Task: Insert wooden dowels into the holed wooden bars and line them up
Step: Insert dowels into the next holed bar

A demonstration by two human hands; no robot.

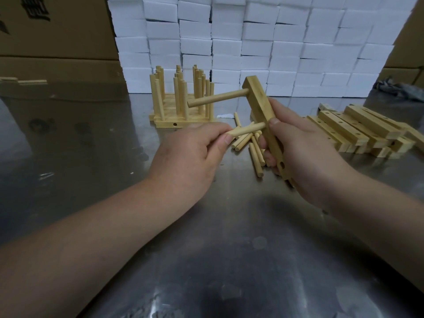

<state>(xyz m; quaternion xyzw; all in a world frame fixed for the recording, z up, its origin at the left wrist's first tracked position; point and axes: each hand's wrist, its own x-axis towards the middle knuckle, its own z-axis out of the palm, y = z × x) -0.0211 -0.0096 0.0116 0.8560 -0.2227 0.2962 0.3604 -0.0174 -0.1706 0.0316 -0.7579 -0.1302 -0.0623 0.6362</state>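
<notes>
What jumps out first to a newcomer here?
Centre frame, the right hand grips a holed bar with one seated dowel near its top, while the left hand pinches a second dowel at the next hole. Behind stand finished bars bristling with upright dowels; bare bars lie piled at right.

Dim, soft light. Dull glare on steel table nearer than grip of right hand; brightest behind it; edges bowed, blurred.

left hand: pinch grip, dowel | right hand: grip round bar, fingers apparently curled
</notes>
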